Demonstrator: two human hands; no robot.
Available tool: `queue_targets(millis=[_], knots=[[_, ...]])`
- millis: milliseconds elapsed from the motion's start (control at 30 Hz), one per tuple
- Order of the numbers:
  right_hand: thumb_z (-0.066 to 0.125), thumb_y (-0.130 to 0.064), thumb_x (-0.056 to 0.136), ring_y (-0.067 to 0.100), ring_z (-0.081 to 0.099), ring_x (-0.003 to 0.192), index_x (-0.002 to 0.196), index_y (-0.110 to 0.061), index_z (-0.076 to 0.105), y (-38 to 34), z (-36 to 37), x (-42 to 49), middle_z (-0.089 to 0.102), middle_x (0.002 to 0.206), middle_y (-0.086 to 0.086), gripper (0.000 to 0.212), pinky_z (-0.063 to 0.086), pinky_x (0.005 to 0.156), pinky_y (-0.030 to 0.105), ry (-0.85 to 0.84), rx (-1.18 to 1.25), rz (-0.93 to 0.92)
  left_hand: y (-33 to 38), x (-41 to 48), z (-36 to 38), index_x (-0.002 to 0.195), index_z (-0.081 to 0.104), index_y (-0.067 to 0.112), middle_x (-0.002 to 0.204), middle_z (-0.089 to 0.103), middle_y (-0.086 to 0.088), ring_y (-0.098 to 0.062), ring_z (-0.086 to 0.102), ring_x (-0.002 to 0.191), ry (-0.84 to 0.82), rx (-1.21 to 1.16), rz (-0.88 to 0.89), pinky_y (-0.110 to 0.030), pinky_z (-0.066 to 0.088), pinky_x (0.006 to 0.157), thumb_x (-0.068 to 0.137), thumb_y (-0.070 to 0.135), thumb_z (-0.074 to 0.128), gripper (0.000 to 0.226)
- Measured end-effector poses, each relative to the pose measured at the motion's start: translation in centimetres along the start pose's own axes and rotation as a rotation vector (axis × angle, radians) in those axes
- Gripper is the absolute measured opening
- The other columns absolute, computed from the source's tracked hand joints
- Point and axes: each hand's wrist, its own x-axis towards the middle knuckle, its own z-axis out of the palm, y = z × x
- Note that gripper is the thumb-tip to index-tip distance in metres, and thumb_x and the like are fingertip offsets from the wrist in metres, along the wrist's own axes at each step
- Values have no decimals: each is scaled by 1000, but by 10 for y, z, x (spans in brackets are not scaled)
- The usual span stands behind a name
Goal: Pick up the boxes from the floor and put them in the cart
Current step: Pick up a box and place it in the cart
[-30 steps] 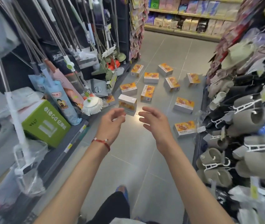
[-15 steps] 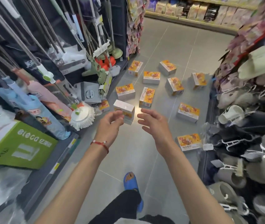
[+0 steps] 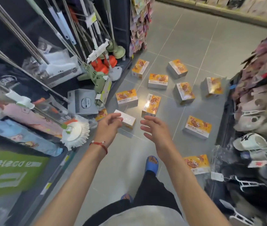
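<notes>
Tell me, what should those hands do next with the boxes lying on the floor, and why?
The left hand and right hand are open, hold nothing and reach toward the nearest box, the white-topped one lying on the floor. So the next move is probably to lower both onto it and grip its sides, since nothing has been picked up yet.
</notes>
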Motion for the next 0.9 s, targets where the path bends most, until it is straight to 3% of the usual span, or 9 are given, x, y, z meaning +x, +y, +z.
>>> queue_targets(millis=[233, 367, 467, 567, 733, 833, 900], knots=[[64, -18, 99, 13, 69, 101, 105, -29, 70, -54, 6, 101, 72, 113, -1, 14, 53, 91, 30, -43, -61, 86, 35, 96, 25, 122, 64, 10, 125, 67, -11, -12, 66, 92, 44, -33, -97, -18, 48, 75, 98, 12, 60, 24], [59, -18, 101, 13, 67, 101, 109, -27, 69, -68, 19, 153, 71, 116, 1, 15, 52, 89, 28, -7, -64, 164, 41, 159, 22, 123, 64, 9, 125, 67, -13, -16, 65, 96, 46, -3, -166, -21, 49, 77, 98, 12, 59, 26], [57, -15, 101, 13, 66, 96, 104, -27, 69, -71, 35, 193, 71, 109, -2, 17, 52, 89, 30, 45, -40, 211, 37, 213, 17, 127, 62, 4, 119, 66, -14, -17, 62, 95, 37, 43, -235, -12, 49, 60, 99, 9, 59, 29], [57, -15, 101, 15, 68, 100, 104, -28, 70, -72, 54, 236, 72, 107, -3, 18, 53, 91, 31, 122, -14, 240, 30, 266, 13, 127, 60, -1, 107, 62, -13, -12, 57, 77, -10, 109, -290, -7, 43, 47, 99, 4, 56, 29], [57, -14, 100, 16, 66, 98, 111, -23, 69, -55, 81, 299, 71, 104, -2, 18, 52, 88, 31, 226, 37, 352, 6, 341, 7, 124, 59, -4, 97, 60, -11, -8, 54, 67, -61, 198, -386, -4, 42, 46, 99, 0, 51, 27], [56, -14, 101, 15, 64, 95, 102, -25, 68, -32, 92, 342, 70, 98, -4, 17, 50, 86, 31, 246, 18, 403, -21, 384, 11, 119, 60, 1, 88, 60, -7, -1, 61, 57, -74, 247, -443, -5, 43, 47, 99, -2, 50, 22], [58, -14, 101, 15, 63, 93, 96, -26, 69, -11, 97, 372, 69, 93, -6, 17, 48, 83, 30, 265, -11, 431, -45, 414, 13, 118, 62, 3, 91, 61, -6, -7, 64, 71, -77, 298, -480, -12, 48, 59, 99, 0, 50, 22]])
